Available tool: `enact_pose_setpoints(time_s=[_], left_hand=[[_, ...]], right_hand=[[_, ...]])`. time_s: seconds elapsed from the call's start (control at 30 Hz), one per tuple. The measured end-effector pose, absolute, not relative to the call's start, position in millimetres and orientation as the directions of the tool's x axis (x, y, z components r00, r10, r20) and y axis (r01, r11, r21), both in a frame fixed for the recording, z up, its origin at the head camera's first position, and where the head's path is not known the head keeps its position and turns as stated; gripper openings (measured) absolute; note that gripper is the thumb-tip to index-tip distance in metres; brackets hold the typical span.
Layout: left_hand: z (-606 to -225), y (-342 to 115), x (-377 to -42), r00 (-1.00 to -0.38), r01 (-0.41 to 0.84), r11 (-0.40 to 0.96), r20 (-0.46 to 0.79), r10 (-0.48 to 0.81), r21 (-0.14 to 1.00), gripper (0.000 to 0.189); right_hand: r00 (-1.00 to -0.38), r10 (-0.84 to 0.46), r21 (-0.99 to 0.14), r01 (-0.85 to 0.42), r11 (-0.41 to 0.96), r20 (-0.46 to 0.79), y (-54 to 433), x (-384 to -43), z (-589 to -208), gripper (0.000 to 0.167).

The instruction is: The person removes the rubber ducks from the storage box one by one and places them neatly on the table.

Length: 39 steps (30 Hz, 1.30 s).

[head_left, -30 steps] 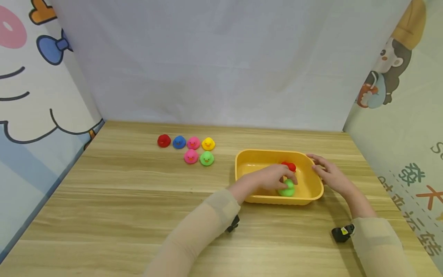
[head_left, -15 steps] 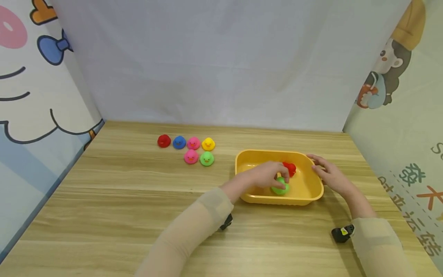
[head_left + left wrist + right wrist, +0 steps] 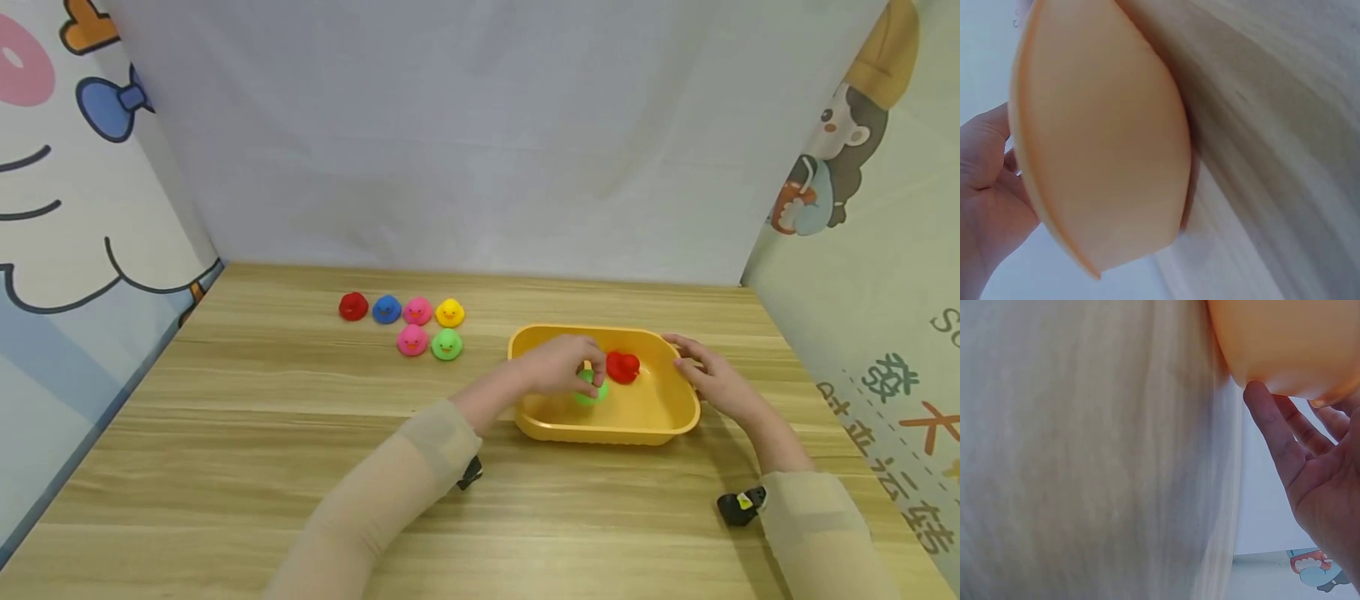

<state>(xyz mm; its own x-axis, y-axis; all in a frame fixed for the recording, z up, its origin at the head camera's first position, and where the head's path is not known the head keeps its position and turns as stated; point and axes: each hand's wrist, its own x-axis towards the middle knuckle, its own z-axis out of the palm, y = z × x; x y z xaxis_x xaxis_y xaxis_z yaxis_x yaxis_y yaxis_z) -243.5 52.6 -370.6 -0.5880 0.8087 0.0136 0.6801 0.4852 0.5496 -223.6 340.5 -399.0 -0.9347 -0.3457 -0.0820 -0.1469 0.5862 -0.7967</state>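
Note:
A yellow plastic basin (image 3: 600,434) stands on the table, right of the middle. Inside it, my left hand (image 3: 558,365) pinches a green toy duck (image 3: 590,392), mostly covered by the fingers in the head view. Just right of those fingers, a red toy duck (image 3: 622,367) sits in the basin. My right hand (image 3: 712,382) touches the basin's right end, its fingers spread along the outer wall, as the right wrist view also shows. In the left wrist view, the basin wall (image 3: 1104,144) hides my left fingertips and the green duck.
Left of the basin, a back row holds a red duck (image 3: 353,306), a blue duck (image 3: 387,309), a pink duck (image 3: 417,311) and a yellow duck (image 3: 450,312). Before them sit another pink duck (image 3: 412,340) and another green duck (image 3: 447,344). A pale cloth hangs behind the table.
My left hand has moved left and away from me inside the basin with the green duck. More of the red duck in the basin now shows. My right hand has stayed at the basin's end.

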Motion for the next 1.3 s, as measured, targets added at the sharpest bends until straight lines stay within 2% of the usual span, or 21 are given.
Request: enact_pose_setpoints(time_s=[0.9, 1.17, 1.3], left_hand=[[-310.2, 2.6, -232.0, -0.563, 0.738, 0.457, 0.079, 0.823, 0.496, 0.016], [-293.7, -12.3, -227.0, -0.565, 0.766, 0.458, 0.132, 0.814, 0.451, 0.014], [-288.8, -20.1, -225.5, -0.567, 0.763, 0.445, 0.154, 0.809, 0.469, 0.013]], right_hand=[[-0.937, -0.341, -0.789, -0.154, 0.594, -0.074, 340.5, -222.8, -399.0, 0.05], [-0.937, -0.342, -0.771, -0.166, 0.615, -0.071, 339.6, -222.8, -399.0, 0.05], [-0.936, -0.346, -0.775, -0.168, 0.609, -0.069, 339.9, -223.0, -399.2, 0.049]])
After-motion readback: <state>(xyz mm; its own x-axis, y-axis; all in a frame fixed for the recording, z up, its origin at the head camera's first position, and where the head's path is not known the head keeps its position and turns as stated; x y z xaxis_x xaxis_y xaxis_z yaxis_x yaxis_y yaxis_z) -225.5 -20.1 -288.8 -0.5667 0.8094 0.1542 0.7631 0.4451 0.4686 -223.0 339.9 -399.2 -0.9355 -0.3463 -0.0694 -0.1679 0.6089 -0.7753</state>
